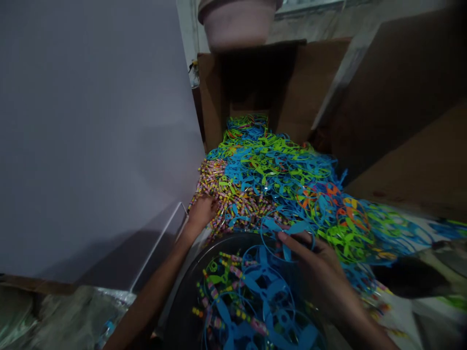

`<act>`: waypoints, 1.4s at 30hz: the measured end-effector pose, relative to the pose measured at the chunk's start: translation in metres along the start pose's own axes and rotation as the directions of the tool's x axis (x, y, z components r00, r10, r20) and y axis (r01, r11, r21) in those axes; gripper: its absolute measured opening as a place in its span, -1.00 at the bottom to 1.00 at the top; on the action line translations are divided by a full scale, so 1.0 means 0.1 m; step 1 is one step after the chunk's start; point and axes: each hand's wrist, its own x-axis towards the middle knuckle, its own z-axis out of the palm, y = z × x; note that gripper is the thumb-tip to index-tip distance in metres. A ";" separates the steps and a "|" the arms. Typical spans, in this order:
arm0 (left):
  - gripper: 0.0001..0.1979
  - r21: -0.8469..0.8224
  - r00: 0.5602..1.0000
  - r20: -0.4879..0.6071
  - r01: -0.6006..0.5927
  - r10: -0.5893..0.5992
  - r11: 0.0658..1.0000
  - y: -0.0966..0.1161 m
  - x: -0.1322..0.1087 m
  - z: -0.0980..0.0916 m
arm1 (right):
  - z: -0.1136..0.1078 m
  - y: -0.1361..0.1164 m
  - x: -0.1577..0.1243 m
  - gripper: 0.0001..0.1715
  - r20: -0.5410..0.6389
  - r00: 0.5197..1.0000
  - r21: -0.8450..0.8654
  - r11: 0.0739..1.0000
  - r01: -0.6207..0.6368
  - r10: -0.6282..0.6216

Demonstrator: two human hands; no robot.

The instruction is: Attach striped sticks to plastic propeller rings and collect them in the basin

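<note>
My left hand [202,211] reaches into a heap of small sticks [251,206] banded in pink and yellow. Its fingers curl down among them, and what they grip is hidden. In my right hand [315,250] is a blue propeller ring [286,233], a thin hoop with three blades, pinched between thumb and fingers. That ring hangs just over the far rim of a dark round tub [182,287]. Inside the tub lie several more blue propeller rings [264,282], a green one [217,277] and some banded sticks [237,272].
Behind the sticks, a large pile of green and blue propeller rings [270,160] spills from a cardboard box [310,82]. Orange rings [330,192] lie at its right. A pale panel [91,121] stands on the left, a brown board [412,121] on the right. A pink basin [239,24] sits above the box.
</note>
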 end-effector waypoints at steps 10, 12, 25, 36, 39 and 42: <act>-0.93 0.003 0.995 -0.096 0.014 -0.014 1.000 0.11 -0.02 -0.01 | -0.01 0.01 0.00 -0.67 0.011 0.999 0.135 0.990 -0.042 0.041; -0.89 -0.069 0.992 -0.129 -0.005 -0.004 0.998 0.11 -0.10 -0.12 | 0.00 0.00 0.00 -0.70 0.049 0.997 0.174 0.982 -0.069 0.061; -0.75 -0.806 0.948 0.243 0.079 0.205 0.586 0.69 -0.75 -0.43 | 0.02 0.04 -0.04 -0.67 0.140 0.987 0.183 0.978 -0.103 0.078; -0.82 -0.800 0.911 0.282 0.050 0.301 0.597 0.74 -0.89 -0.39 | 0.07 -0.03 -0.09 -0.63 0.199 0.970 0.123 0.978 -0.169 0.142; -0.82 -0.784 0.899 0.309 0.056 0.310 0.618 0.74 -0.91 -0.40 | 0.08 -0.02 -0.11 -0.62 0.206 0.970 0.092 0.984 -0.153 0.131; -0.80 -0.763 0.889 0.334 0.059 0.313 0.644 0.77 -0.91 -0.42 | 0.08 -0.02 -0.14 -0.66 0.214 0.971 0.070 0.990 -0.127 0.109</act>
